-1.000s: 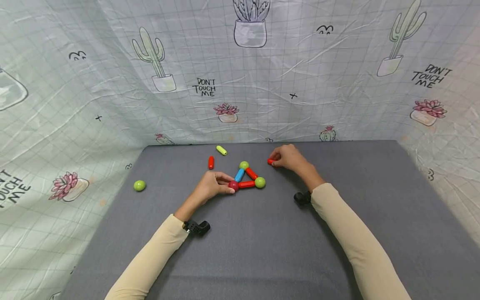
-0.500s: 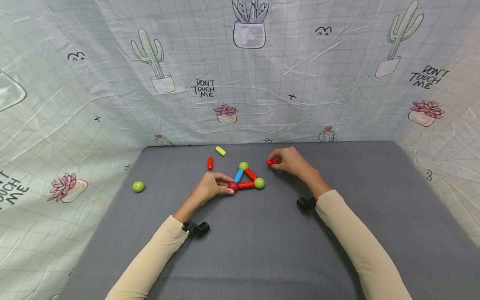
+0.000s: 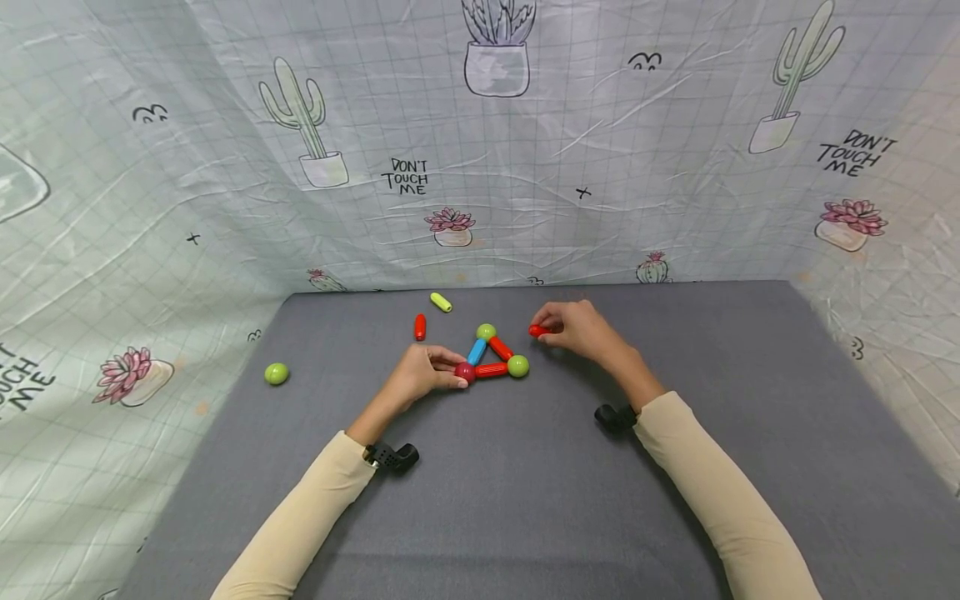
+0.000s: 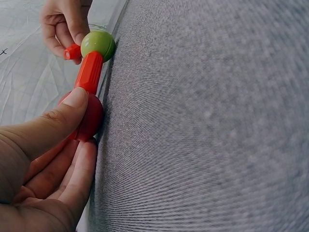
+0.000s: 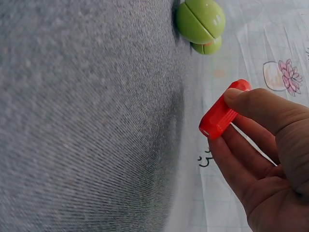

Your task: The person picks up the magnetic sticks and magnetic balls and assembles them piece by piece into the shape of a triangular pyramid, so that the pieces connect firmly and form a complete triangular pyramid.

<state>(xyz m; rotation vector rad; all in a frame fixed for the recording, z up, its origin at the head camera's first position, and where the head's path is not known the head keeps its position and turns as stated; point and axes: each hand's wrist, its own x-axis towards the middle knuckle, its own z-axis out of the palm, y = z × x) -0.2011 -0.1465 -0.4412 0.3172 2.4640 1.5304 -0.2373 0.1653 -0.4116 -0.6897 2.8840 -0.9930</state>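
Red ribbed plastic rod (image 5: 221, 113) is pinched in right hand (image 3: 577, 327), one end facing left toward multicoloured plastic rod-and-ball triangle (image 3: 492, 370), just right of it and apart, while left hand (image 3: 422, 372) grips triangle's glossy dark-red plastic ball (image 3: 465, 372).

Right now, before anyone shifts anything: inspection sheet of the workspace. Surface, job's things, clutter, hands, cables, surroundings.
Surface: grey tabletop, fabric-textured.
Job's things: red ball, far green ball, near green ball, blue rod, near red rod, far red rod, set in a triangle.
Clutter: apart from the triangle, loose green ball, loose red rod, yellow-green rod.
Hands: left hand grips the red ball; right hand pinches a held red rod, apart from the triangle.
Cables: nothing seen.
Surroundings: cactus-print cloth behind and at the sides; black wrist devices.
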